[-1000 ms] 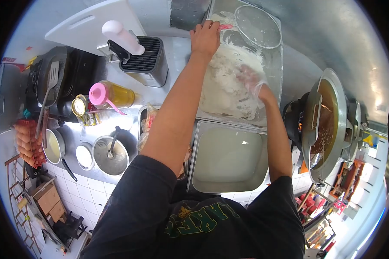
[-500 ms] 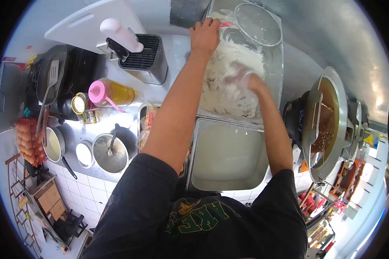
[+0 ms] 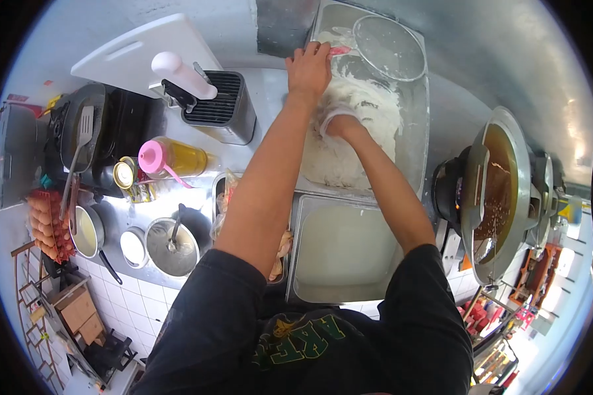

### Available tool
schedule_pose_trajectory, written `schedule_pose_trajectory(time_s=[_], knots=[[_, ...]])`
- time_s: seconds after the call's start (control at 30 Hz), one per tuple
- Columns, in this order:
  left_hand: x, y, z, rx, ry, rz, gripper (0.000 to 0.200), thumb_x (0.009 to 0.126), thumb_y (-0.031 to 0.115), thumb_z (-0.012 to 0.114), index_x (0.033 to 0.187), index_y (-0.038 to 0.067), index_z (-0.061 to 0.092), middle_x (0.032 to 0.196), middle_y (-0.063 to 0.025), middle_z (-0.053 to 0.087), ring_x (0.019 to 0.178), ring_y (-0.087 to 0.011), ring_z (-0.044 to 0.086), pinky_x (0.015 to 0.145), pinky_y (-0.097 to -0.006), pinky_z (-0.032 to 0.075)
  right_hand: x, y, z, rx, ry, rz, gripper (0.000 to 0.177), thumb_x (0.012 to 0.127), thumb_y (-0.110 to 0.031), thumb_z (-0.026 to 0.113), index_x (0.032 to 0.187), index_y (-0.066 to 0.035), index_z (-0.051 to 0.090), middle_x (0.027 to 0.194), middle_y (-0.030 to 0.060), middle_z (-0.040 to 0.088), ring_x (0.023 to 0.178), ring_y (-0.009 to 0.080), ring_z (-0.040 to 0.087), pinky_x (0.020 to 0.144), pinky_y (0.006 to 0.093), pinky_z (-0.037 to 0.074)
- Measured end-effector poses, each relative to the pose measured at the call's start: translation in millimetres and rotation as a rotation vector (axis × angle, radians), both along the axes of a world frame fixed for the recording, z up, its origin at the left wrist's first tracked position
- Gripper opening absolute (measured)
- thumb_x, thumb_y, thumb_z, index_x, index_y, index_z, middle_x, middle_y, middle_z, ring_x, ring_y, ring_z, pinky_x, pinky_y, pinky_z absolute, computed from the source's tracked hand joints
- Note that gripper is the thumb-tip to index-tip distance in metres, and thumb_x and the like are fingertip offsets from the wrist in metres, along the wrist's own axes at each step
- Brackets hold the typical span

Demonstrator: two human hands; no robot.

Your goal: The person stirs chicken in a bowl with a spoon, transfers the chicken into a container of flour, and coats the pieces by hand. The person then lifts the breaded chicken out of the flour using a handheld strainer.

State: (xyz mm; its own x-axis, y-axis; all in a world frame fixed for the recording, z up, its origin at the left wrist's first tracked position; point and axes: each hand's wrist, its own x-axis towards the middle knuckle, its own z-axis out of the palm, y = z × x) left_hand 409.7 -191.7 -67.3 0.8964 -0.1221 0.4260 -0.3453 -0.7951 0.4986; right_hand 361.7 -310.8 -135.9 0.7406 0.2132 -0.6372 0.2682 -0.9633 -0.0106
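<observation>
A deep metal tray (image 3: 414,125) holds a bed of white flour (image 3: 369,141). My left hand (image 3: 310,69) is closed over the tray's left rim, beside the red handle (image 3: 339,51) of a round mesh strainer (image 3: 390,47) that lies across the far end. My right hand (image 3: 335,120), coated white, is pushed down into the flour at the tray's left side; its fingers are hidden. Nearer to me, touching the flour tray, stands a metal pan of cloudy, pale liquid (image 3: 342,253). Partly under my left forearm is a container with pieces of raw meat (image 3: 284,247).
On the right is a large wok of brown oil (image 3: 501,191). To the left stand a pink-capped oil bottle (image 3: 181,158), a can (image 3: 125,172), a metal bowl with a spoon (image 3: 172,249), a saucepan (image 3: 85,230), eggs (image 3: 46,224) and a slotted metal holder (image 3: 221,108).
My right hand has moved left through the flour and is no longer blurred. My left hand stays at the tray's rim. The whole view has shifted slightly.
</observation>
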Motion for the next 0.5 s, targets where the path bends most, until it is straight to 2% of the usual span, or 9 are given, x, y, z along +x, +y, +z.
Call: schedule_pose_trajectory(time_s=[0.03,0.17,0.23,0.3,0.33,0.4,0.43,0.47,0.5], knots=[[1,0,-1,0.001,-0.03,-0.003,0.021,0.092,0.025,0.055,0.112,0.019,0.059,0.112,-0.0018,0.059,0.097,-0.0302,0.058,0.081,-0.05,0.043,-8,0,14,-0.002,-0.009,0.011,0.055,0.089,-0.046,0.044,0.131,-0.013,0.055,0.14,0.0191,0.047,0.129,0.0323,0.046,0.109,0.0386,0.031],[0,-1,-3,-0.072,-0.012,-0.013,0.021,0.091,0.025,0.056,0.111,0.018,0.057,0.112,-0.0026,0.058,0.1,-0.0287,0.056,0.085,-0.0504,0.04,-10,-51,63,0.431,0.086,0.086,0.048,0.09,-0.036,0.047,0.129,-0.008,0.056,0.13,0.0189,0.056,0.119,0.0343,0.053,0.103,0.0388,0.039],[0,-1,-1,-0.066,-0.005,-0.016,0.021,0.091,0.025,0.056,0.111,0.018,0.057,0.112,-0.0027,0.058,0.1,-0.0285,0.056,0.085,-0.0502,0.04,18,-87,46,0.298,0.005,0.054,0.046,0.095,-0.037,0.042,0.127,-0.009,0.057,0.134,0.0174,0.053,0.124,0.0327,0.049,0.106,0.0384,0.036],[0,-1,-3,-0.055,-0.011,-0.023,0.021,0.091,0.025,0.056,0.111,0.017,0.057,0.112,-0.0028,0.058,0.1,-0.0284,0.056,0.085,-0.0499,0.04,38,-81,34,-0.061,-0.226,-0.074,0.047,0.097,-0.037,0.039,0.131,-0.009,0.053,0.14,0.0172,0.047,0.13,0.0322,0.043,0.109,0.0381,0.033],[-1,-1,-3,-0.054,-0.025,-0.016,0.021,0.091,0.025,0.056,0.111,0.017,0.058,0.111,-0.003,0.058,0.099,-0.0285,0.056,0.084,-0.0495,0.04,42,-87,8,-0.052,-0.23,-0.082,0.047,0.097,-0.037,0.039,0.131,-0.009,0.053,0.14,0.0172,0.047,0.13,0.0322,0.043,0.109,0.0381,0.033],[5,-3,0,-0.043,-0.054,-0.021,0.022,0.091,0.024,0.057,0.111,0.017,0.058,0.111,-0.0033,0.058,0.099,-0.0287,0.056,0.084,-0.0491,0.04,52,-103,-61,0.127,-0.88,-0.353,0.048,0.097,-0.037,0.037,0.133,-0.008,0.051,0.136,0.0195,0.05,0.129,0.0313,0.045,0.108,0.0389,0.032],[5,-3,-1,-0.038,-0.066,-0.014,0.02,0.091,0.025,0.056,0.11,0.017,0.059,0.11,-0.0034,0.059,0.097,-0.0298,0.057,0.082,-0.05,0.041,59,-99,-64,0.228,-0.864,-0.361,0.052,0.098,-0.038,0.035,0.137,-0.005,0.044,0.138,0.0215,0.047,0.13,0.0358,0.042,0.11,0.0397,0.03],[4,-3,-5,-0.035,-0.068,-0.001,0.019,0.091,0.025,0.056,0.109,0.018,0.059,0.11,-0.0035,0.059,0.095,-0.0309,0.058,0.079,-0.0508,0.043,73,-94,-68,0.235,-0.852,-0.367,0.052,0.098,-0.038,0.035,0.137,-0.005,0.044,0.138,0.0215,0.047,0.13,0.0358,0.042,0.11,0.0397,0.03],[3,-2,-7,-0.026,-0.046,0.0,0.019,0.091,0.025,0.056,0.109,0.018,0.059,0.11,-0.0035,0.059,0.095,-0.0309,0.058,0.079,-0.0508,0.043,88,-91,-79,0.405,-0.911,-0.239,0.052,0.097,-0.037,0.037,0.138,-0.006,0.044,0.137,0.0216,0.048,0.129,0.0365,0.042,0.109,0.04,0.031]])
